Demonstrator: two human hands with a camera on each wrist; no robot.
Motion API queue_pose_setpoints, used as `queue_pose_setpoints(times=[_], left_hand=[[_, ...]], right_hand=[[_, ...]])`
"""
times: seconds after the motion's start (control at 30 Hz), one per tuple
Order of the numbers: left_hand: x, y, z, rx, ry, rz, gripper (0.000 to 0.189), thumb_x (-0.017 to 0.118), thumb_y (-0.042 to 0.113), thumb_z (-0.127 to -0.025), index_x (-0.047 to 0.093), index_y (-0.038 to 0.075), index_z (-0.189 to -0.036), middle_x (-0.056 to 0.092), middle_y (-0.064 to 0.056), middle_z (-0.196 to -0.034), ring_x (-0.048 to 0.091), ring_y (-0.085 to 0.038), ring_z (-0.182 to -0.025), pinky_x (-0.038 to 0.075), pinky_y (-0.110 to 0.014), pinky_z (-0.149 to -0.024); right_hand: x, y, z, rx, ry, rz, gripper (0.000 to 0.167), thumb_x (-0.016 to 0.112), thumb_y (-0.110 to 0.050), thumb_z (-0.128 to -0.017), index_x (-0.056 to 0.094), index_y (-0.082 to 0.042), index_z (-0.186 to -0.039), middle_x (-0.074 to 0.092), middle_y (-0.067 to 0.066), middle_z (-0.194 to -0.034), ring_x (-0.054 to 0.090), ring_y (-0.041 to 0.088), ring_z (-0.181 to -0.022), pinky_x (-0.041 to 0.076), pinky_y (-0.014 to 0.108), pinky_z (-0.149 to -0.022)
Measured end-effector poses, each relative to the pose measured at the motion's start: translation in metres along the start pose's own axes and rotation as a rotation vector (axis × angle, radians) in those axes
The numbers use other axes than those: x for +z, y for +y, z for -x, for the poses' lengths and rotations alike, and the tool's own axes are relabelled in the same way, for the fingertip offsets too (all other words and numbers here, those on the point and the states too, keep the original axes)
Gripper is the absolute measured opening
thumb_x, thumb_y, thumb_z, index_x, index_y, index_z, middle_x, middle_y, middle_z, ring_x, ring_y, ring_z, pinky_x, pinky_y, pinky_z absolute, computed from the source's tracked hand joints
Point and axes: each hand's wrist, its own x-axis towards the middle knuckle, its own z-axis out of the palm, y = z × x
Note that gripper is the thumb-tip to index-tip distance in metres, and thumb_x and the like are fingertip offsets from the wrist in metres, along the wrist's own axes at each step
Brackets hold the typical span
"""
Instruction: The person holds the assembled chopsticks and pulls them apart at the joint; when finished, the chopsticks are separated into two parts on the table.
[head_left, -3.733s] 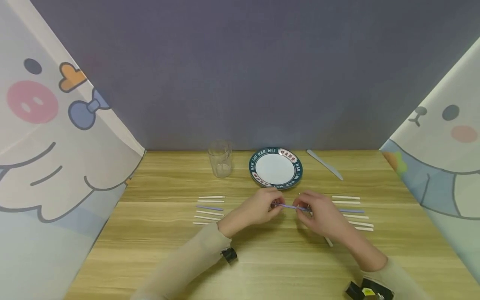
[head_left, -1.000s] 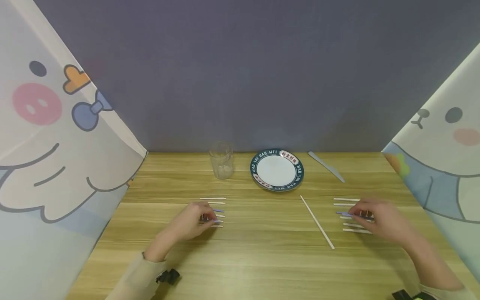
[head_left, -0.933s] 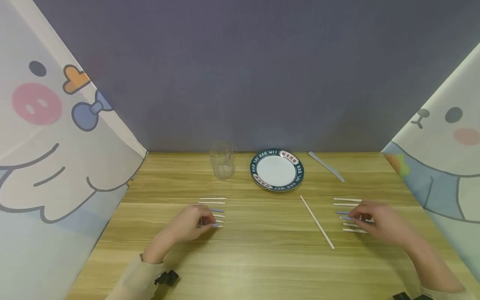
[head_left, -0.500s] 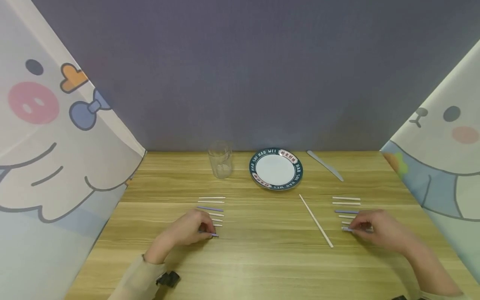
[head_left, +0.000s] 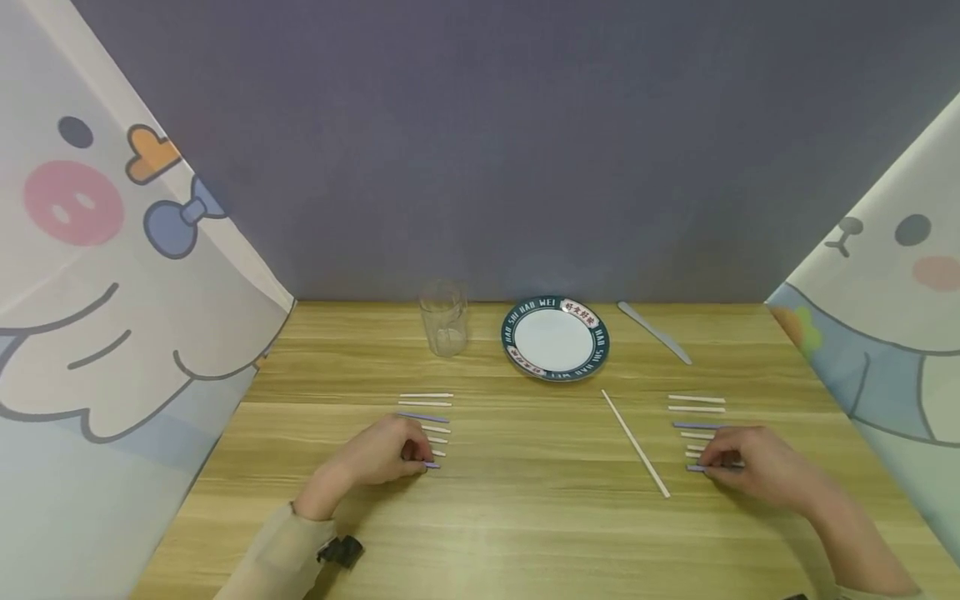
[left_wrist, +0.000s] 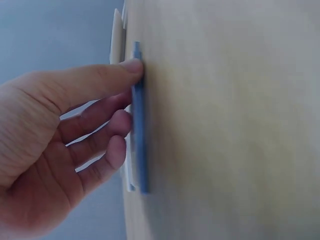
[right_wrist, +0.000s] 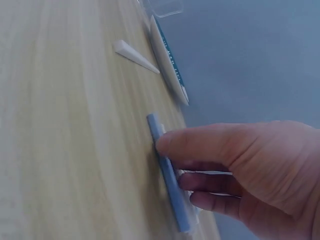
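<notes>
At the near end of the left row, my left hand (head_left: 390, 450) pinches a short purple chopstick half (left_wrist: 140, 145) between thumb and fingers, down at the tabletop. My right hand (head_left: 761, 467) likewise pinches another purple chopstick half (right_wrist: 172, 187) at the near end of the right row. Beyond the left hand lie several white halves (head_left: 426, 395) and one purple half (head_left: 423, 416), roughly parallel. The right row also has several white halves (head_left: 697, 409) and a purple half (head_left: 697, 426). Fingers partly cover the nearer pieces. One whole white chopstick (head_left: 636, 444) lies slanted between the rows.
Along the back of the wooden table (head_left: 510, 533) stand a clear glass (head_left: 444, 321) and a green-rimmed plate (head_left: 555, 339). A knife (head_left: 655, 333) lies right of the plate. A grey panel (head_left: 525, 150) rises behind, with cartoon-printed panels at both sides.
Earlier both hands held one purple chopstick together at the middle. Its halves have since come apart, carried left and right, then lowered to the near end of each row. The white chopstick stays put.
</notes>
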Motion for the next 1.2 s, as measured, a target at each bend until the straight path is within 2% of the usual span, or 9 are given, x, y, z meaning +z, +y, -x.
queue_pose_setpoints(times=[0.1,0.23,0.33,0.5,0.7,0.9,1.03,1.2], left_hand=[[-0.003,0.004,-0.008,0.005,-0.012,0.009,0.009,0.087,0.009,-0.088,0.08,0.014,-0.089,0.073,0.009,-0.086,0.058,0.005,-0.074,0.054,-0.018,-0.067],[-0.006,0.015,-0.029,0.055,-0.012,-0.049,0.007,0.086,0.013,-0.09,0.081,0.016,-0.092,0.076,0.009,-0.09,0.063,0.001,-0.078,0.056,-0.019,-0.072],[-0.008,0.029,-0.053,0.107,0.014,-0.118,0.006,0.084,0.014,-0.091,0.081,0.015,-0.096,0.077,0.005,-0.093,0.067,-0.007,-0.082,0.057,-0.021,-0.075],[-0.004,0.062,-0.1,0.139,0.028,-0.177,0.012,0.079,0.016,-0.096,0.082,0.011,-0.107,0.08,0.001,-0.102,0.073,-0.016,-0.092,0.059,-0.025,-0.082],[0.011,0.095,-0.157,0.204,-0.017,-0.207,0.017,0.075,0.018,-0.1,0.08,0.013,-0.115,0.081,0.003,-0.112,0.072,-0.012,-0.098,0.057,-0.021,-0.088],[0.034,0.118,-0.203,0.241,-0.036,-0.25,0.021,0.076,0.02,-0.099,0.08,0.019,-0.119,0.079,0.008,-0.114,0.068,-0.003,-0.094,0.051,-0.011,-0.083],[0.05,0.128,-0.224,0.241,-0.038,-0.257,0.022,0.076,0.021,-0.098,0.08,0.02,-0.12,0.079,0.009,-0.116,0.068,-0.001,-0.094,0.049,-0.008,-0.079],[0.067,0.134,-0.241,0.234,-0.067,-0.29,0.026,0.075,0.022,-0.099,0.079,0.024,-0.125,0.078,0.011,-0.124,0.067,0.001,-0.097,0.049,-0.008,-0.079]], right_hand=[[-0.003,-0.005,-0.006,0.006,0.043,0.036,0.032,0.095,-0.006,-0.074,0.076,-0.027,-0.09,0.071,-0.017,-0.085,0.06,-0.011,-0.078,0.053,0.016,-0.063],[-0.006,-0.018,-0.019,0.021,0.103,0.136,0.03,0.094,-0.009,-0.076,0.077,-0.027,-0.093,0.067,-0.023,-0.087,0.055,-0.011,-0.077,0.052,0.021,-0.063],[-0.006,-0.028,-0.031,0.032,0.13,0.179,0.027,0.092,-0.006,-0.077,0.077,-0.023,-0.093,0.067,-0.023,-0.087,0.054,-0.011,-0.077,0.054,0.022,-0.062],[0.0,-0.046,-0.049,0.051,0.156,0.184,0.02,0.089,-0.006,-0.079,0.077,-0.016,-0.092,0.068,-0.018,-0.083,0.055,-0.01,-0.073,0.054,0.022,-0.06],[0.012,-0.065,-0.066,0.145,0.126,0.126,0.011,0.085,-0.012,-0.087,0.078,-0.01,-0.095,0.07,-0.011,-0.082,0.057,-0.006,-0.071,0.054,0.023,-0.06],[0.024,-0.072,-0.071,0.176,0.098,0.112,0.008,0.083,-0.01,-0.088,0.077,-0.013,-0.09,0.066,-0.013,-0.075,0.054,-0.005,-0.067,0.051,0.021,-0.059],[0.028,-0.074,-0.071,0.214,0.043,0.096,0.009,0.081,-0.01,-0.089,0.075,-0.016,-0.086,0.059,-0.016,-0.069,0.049,-0.007,-0.063,0.046,0.02,-0.056],[0.033,-0.074,-0.072,0.263,0.016,0.104,0.01,0.082,-0.012,-0.089,0.073,-0.015,-0.085,0.064,-0.014,-0.07,0.053,-0.006,-0.063,0.049,0.021,-0.057]])
